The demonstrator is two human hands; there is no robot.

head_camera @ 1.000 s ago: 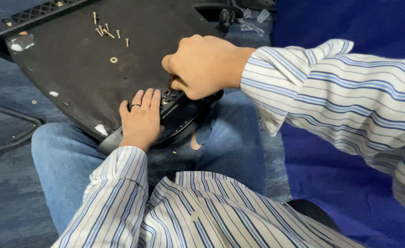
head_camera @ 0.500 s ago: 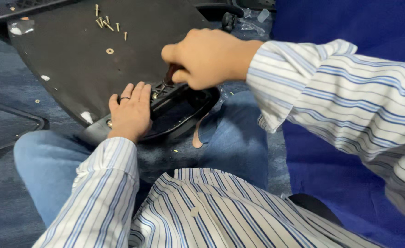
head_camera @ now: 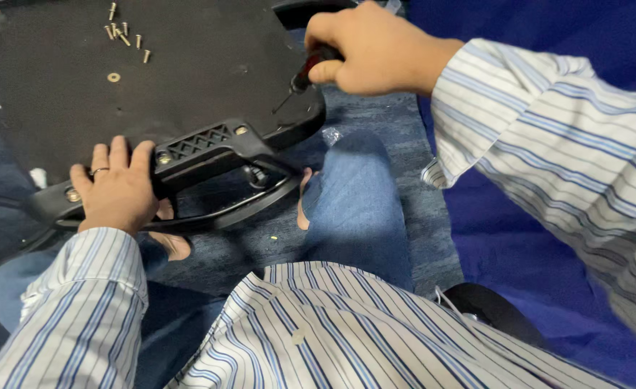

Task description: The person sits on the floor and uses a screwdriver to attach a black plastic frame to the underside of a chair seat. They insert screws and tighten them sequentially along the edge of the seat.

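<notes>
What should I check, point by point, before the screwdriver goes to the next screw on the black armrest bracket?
1. Right hand grips the screwdriver: ok.
2. Left hand presses flat on the armrest bracket: ok.
3. Screwdriver tip seated in a screw head: not ok, it is lifted off the seat panel.
4. Loose screws lie together on the panel: ok.
5. Washer lies on the panel: ok.
6. Bracket screws fully tight: cannot tell.

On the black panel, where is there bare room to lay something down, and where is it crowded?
Bare: panel middle, between the screws and the screwdriver in the right hand. Crowded: near edge, where the left hand rests beside the bracket.
</notes>
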